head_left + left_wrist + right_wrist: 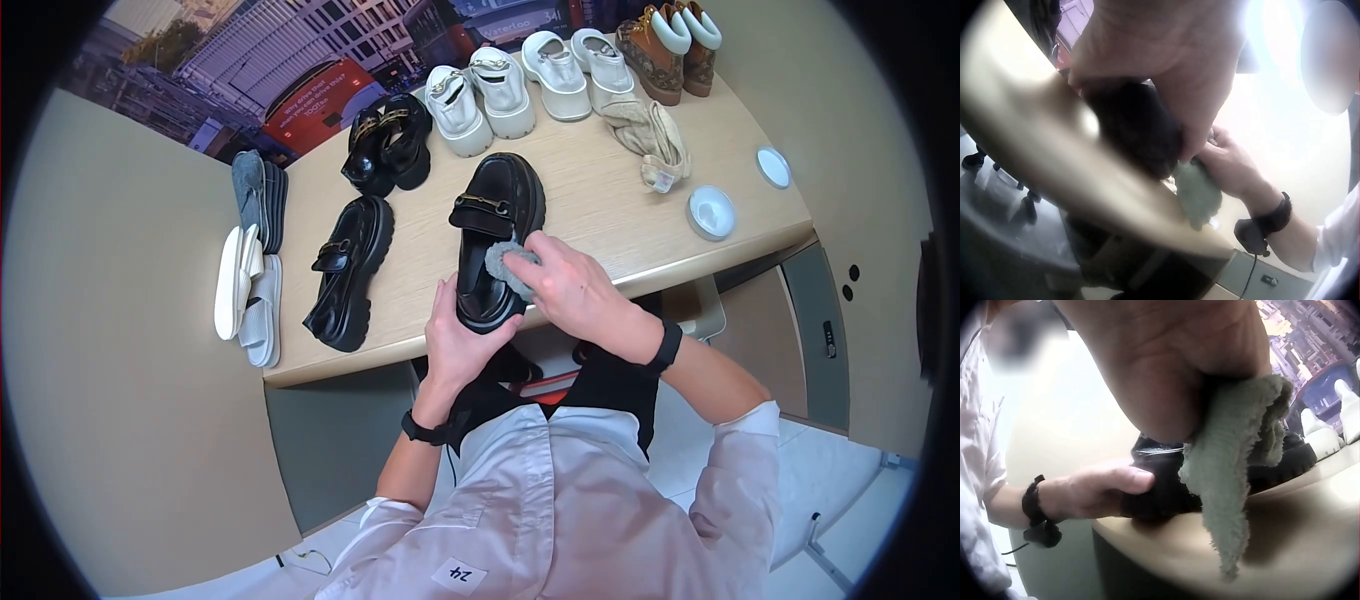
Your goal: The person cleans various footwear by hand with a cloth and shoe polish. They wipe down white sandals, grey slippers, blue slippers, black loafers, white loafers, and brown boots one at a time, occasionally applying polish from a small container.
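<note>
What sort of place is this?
Possibly a staged shoe-care workspace: white shoes stand along a table, the right hand holds a grey cloth at a black loafer, and a city picture stands behind.

Pale wood-grain table spread wide. Left of left hand lay black loafer; beyond it stood black pair. Well ahead of right hand stood white shoes, brown boots farther right. Ahead-right of same hand lay beige cloth, white dish, pale disc.
</note>
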Demonstrator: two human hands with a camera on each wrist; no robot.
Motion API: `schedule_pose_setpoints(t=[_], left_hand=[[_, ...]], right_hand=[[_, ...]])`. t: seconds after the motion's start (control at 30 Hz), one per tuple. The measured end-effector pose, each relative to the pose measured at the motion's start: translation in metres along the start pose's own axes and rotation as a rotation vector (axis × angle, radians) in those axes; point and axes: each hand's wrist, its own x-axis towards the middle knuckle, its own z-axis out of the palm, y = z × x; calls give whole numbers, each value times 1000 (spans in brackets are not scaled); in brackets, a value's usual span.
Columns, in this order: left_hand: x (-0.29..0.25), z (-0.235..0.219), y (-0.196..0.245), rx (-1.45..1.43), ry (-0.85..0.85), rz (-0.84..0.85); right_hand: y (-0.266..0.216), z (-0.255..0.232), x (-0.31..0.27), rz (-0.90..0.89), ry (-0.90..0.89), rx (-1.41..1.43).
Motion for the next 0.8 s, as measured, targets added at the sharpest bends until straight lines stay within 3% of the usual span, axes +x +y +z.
schedule_pose_setpoints(t=[0.37, 0.57, 0.73, 0.8], left_hand=[[12, -20, -16, -23, -112, 35], [17, -27, -23, 49, -120, 81], [13, -31, -13, -1, -134, -7], [13, -30, -13, -17, -131, 10]], right_hand=[[32, 2, 13, -56, 47, -41], [45, -32, 14, -118, 44, -105], [86, -64, 5, 407, 283, -54], [80, -55, 2, 360, 305, 3]])
